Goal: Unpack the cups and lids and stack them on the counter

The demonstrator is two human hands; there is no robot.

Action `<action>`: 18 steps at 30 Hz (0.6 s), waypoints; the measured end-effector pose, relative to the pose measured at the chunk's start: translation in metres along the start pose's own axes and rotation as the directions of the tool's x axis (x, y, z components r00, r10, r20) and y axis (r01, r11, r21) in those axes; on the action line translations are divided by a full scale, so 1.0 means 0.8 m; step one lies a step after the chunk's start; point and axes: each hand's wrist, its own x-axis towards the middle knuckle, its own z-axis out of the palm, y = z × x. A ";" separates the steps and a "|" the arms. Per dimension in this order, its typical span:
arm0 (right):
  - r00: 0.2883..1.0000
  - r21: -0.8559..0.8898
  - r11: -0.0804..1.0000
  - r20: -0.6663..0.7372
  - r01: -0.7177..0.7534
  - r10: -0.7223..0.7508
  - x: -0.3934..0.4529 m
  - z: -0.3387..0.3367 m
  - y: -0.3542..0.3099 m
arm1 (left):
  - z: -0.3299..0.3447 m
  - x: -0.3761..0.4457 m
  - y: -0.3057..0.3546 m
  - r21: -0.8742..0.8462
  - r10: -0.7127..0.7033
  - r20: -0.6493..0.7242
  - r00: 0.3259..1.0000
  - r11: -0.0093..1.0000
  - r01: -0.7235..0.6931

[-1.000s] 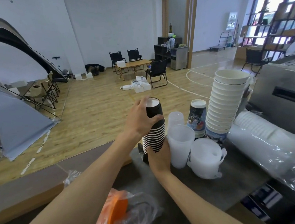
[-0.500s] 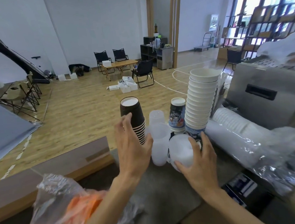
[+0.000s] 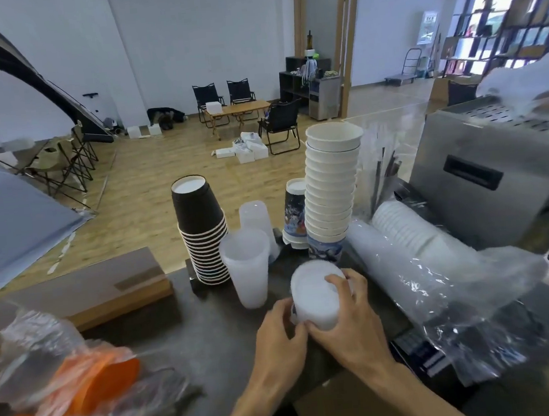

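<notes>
Both hands hold a short stack of white lids [image 3: 314, 295] on the dark counter [image 3: 191, 334]. My left hand [image 3: 279, 336] grips its near left side and my right hand [image 3: 350, 314] curls over its right side. Behind it stand an upside-down stack of black paper cups [image 3: 202, 232], clear plastic cups [image 3: 248, 266], a printed cup stack [image 3: 295, 219] and a tall stack of white bowls [image 3: 331, 186]. A plastic sleeve of white lids [image 3: 412, 245] lies to the right.
A steel machine [image 3: 496, 175] fills the right side. Orange lids in a crumpled plastic bag [image 3: 82, 374] lie at the near left. A wooden ledge [image 3: 84, 290] borders the counter's left back edge. Beyond is a hall floor with chairs.
My left hand let go of the black cup stack and came down to the white lids. My right hand moved from the cup stack's base onto the lids.
</notes>
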 end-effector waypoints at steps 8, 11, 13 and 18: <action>0.996 0.102 0.992 0.045 0.069 -0.074 -0.020 -0.026 0.032 | 0.035 -0.031 0.005 -0.131 -0.055 -0.039 0.998 0.990 0.049; 0.993 0.170 0.981 0.054 0.092 -0.103 -0.021 -0.013 0.016 | 0.020 -0.037 0.002 -0.141 -0.104 -0.092 0.990 0.986 0.090; 0.986 0.208 0.971 0.097 0.116 -0.138 -0.024 0.004 -0.007 | -0.004 -0.042 -0.005 -0.158 -0.142 -0.167 0.976 0.981 0.116; 0.924 0.297 0.938 0.276 0.181 -0.266 -0.028 0.054 -0.091 | -0.090 -0.057 -0.046 -0.325 -0.358 -0.326 0.875 0.911 0.252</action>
